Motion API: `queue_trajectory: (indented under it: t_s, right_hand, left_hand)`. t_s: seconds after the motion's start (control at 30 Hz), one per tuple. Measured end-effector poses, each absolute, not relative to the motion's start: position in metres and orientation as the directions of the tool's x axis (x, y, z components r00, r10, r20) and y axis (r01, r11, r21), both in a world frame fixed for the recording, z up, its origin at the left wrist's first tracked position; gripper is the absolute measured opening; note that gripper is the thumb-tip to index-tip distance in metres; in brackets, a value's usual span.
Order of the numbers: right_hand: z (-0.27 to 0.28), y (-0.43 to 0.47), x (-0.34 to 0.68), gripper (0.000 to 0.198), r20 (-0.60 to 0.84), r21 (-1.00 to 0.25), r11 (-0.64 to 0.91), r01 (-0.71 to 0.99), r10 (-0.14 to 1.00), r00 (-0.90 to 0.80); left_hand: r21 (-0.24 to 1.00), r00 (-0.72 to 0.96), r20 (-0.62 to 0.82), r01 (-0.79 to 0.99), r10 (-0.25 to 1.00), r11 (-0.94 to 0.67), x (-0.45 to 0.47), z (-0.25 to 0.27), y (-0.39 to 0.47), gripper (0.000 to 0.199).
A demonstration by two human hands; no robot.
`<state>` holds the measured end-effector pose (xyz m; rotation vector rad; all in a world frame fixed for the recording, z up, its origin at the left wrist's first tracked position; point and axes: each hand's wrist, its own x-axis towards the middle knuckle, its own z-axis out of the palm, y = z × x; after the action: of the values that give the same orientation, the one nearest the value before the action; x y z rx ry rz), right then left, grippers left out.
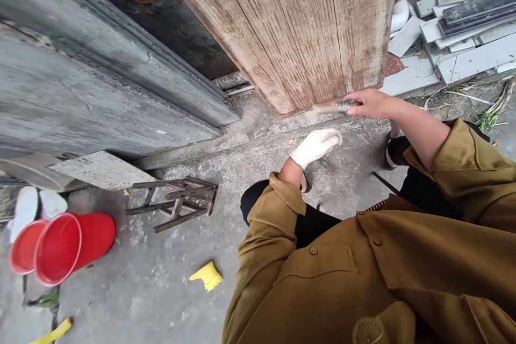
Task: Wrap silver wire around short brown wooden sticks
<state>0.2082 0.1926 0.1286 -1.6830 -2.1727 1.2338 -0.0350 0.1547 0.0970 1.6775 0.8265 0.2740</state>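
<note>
Brown long-sleeved shirt (pixel 322 274), buttoned and with a flapped pocket, fills the lower right of the frame, its cuffs pushed up both forearms. Dark trousers (pixel 318 220) show beyond its hem on either side. Right of centre, the bare right hand (pixel 368 103) has its fingers closed on one end of a pale cylindrical tool (pixel 329 109) – the end wound with metal wire. The tool points left across the foot of a weathered plank panel (pixel 314 37), which stands at upper centre; whether tool and wood touch, I cannot tell.

Below it, near the middle of the frame, the left hand (pixel 316 148) wears a white glove. Its fingers are curled, with a greyish rounded edge at their tips; I cannot tell whether they grip anything.

At upper right, loose tiles (pixel 475 27) lie in a heap beside a white pipe elbow (pixel 400 15), with dry stalks and green blades of grass (pixel 488 118) just below. A grey wall (pixel 100 75) slants across the upper left. Under it, a small wooden stool (pixel 177 203) rests on the concrete floor (pixel 161 285) near a speckled board (pixel 105 169). Two red buckets (pixel 94 239) lie at far left – tipped, mouths facing left – and a yellow object (pixel 207 276), too blurred to name, sits at lower centre-left.
</note>
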Motion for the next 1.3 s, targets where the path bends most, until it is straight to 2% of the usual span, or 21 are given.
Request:
queue_trajectory:
  t_s: [0.1, 0.17, 0.27, 0.33, 0.37, 0.4, 0.47, 0.53, 0.57, 0.63, 0.7, 0.77, 0.83, 0.9, 0.93, 0.97, 1.03, 1.1, 1.13, 1.2, 1.3]
  right_hand:
    - [0.122, 0.189, 0.2, 0.047, -0.442, -0.491, 0.203, 0.847, 0.78, -0.443]
    - [0.12, 0.185, 0.195, 0.039, -0.551, -0.477, 0.28, 0.833, 0.644, -0.532]
    - [0.122, 0.179, 0.194, 0.037, -0.685, -0.622, 0.255, 0.741, 0.282, -0.672]
    - [0.128, 0.178, 0.198, 0.046, -0.65, -0.737, 0.144, 0.66, 0.116, -0.751]
    - [0.133, 0.179, 0.202, 0.051, -0.605, -0.783, 0.09, 0.615, 0.119, -0.787]
    - [0.138, 0.18, 0.207, 0.054, -0.545, -0.828, 0.045, 0.559, 0.172, -0.821]
    - [0.148, 0.183, 0.216, 0.053, -0.43, -0.886, -0.033, 0.463, 0.433, -0.792]
    - [0.151, 0.186, 0.222, 0.054, -0.304, -0.941, -0.114, 0.319, 0.701, -0.645]
    - [0.15, 0.187, 0.223, 0.056, -0.254, -0.959, -0.13, 0.254, 0.793, -0.554]
    - [0.143, 0.19, 0.22, 0.057, -0.211, -0.969, -0.135, 0.208, 0.889, -0.407]
    - [0.133, 0.192, 0.212, 0.055, -0.25, -0.928, -0.132, 0.348, 0.914, -0.319]
    - [0.125, 0.193, 0.203, 0.05, -0.314, -0.773, -0.09, 0.628, 0.914, -0.257]
    - [0.122, 0.193, 0.196, 0.048, -0.37, -0.514, 0.022, 0.858, 0.896, -0.244]
    - [0.122, 0.19, 0.192, 0.043, -0.465, -0.303, 0.171, 0.937, 0.832, -0.302]
    - [0.122, 0.188, 0.191, 0.038, -0.54, -0.257, 0.25, 0.933, 0.764, -0.353]
    - [0.123, 0.185, 0.19, 0.034, -0.625, -0.258, 0.317, 0.913, 0.666, -0.408]
    - [0.123, 0.18, 0.19, 0.026, -0.764, -0.359, 0.378, 0.853, 0.406, -0.501]
    - [0.123, 0.175, 0.191, 0.027, -0.794, -0.512, 0.317, 0.799, 0.18, -0.58]
    - [0.124, 0.175, 0.193, 0.031, -0.777, -0.577, 0.258, 0.775, 0.12, -0.618]
    - [0.129, 0.175, 0.198, 0.041, -0.718, -0.672, 0.155, 0.724, 0.103, -0.688]
    - [0.143, 0.18, 0.212, 0.051, -0.613, -0.761, 0.09, 0.643, 0.226, -0.757]
  left_hand:
    - [0.87, 0.77, -0.221, 0.433, 0.599, -0.236, -0.037, 0.096, 0.156, 0.022]
    - [0.846, 0.767, -0.231, 0.462, 0.598, -0.265, -0.038, 0.097, 0.157, 0.02]
    - [0.859, 0.761, -0.269, 0.467, 0.59, -0.211, -0.04, 0.1, 0.156, 0.019]
    - [0.888, 0.753, -0.277, 0.437, 0.597, -0.14, -0.04, 0.102, 0.156, 0.019]
    - [0.901, 0.734, -0.279, 0.423, 0.62, -0.096, -0.04, 0.102, 0.156, 0.019]
    - [0.911, 0.698, -0.278, 0.41, 0.659, -0.049, -0.04, 0.102, 0.156, 0.019]
    - [0.924, 0.602, -0.281, 0.381, 0.747, 0.04, -0.039, 0.101, 0.157, 0.021]
    - [0.928, 0.548, -0.293, 0.36, 0.783, 0.095, -0.038, 0.099, 0.157, 0.022]
    - [0.928, 0.549, -0.299, 0.357, 0.78, 0.104, -0.037, 0.098, 0.157, 0.022]
    - [0.925, 0.602, -0.312, 0.37, 0.735, 0.09, -0.034, 0.097, 0.155, 0.02]
    - [0.92, 0.671, -0.327, 0.387, 0.665, 0.061, -0.033, 0.095, 0.152, 0.018]
    - [0.917, 0.726, -0.34, 0.398, 0.598, 0.039, -0.033, 0.094, 0.151, 0.019]
    - [0.917, 0.751, -0.338, 0.399, 0.567, 0.019, -0.034, 0.093, 0.151, 0.02]
    - [0.917, 0.749, -0.321, 0.399, 0.58, -0.008, -0.035, 0.093, 0.152, 0.021]
    - [0.916, 0.743, -0.306, 0.4, 0.595, -0.029, -0.036, 0.093, 0.153, 0.021]
    - [0.914, 0.736, -0.288, 0.402, 0.612, -0.053, -0.036, 0.093, 0.154, 0.021]
    - [0.91, 0.727, -0.248, 0.401, 0.641, -0.102, -0.036, 0.093, 0.155, 0.021]
    - [0.911, 0.715, -0.215, 0.393, 0.665, -0.128, -0.036, 0.092, 0.157, 0.022]
    - [0.912, 0.706, -0.203, 0.389, 0.679, -0.132, -0.036, 0.092, 0.159, 0.022]
    - [0.915, 0.676, -0.192, 0.385, 0.712, -0.119, -0.037, 0.089, 0.163, 0.021]
    - [0.925, 0.614, -0.204, 0.376, 0.762, -0.055, -0.038, 0.083, 0.17, 0.018]
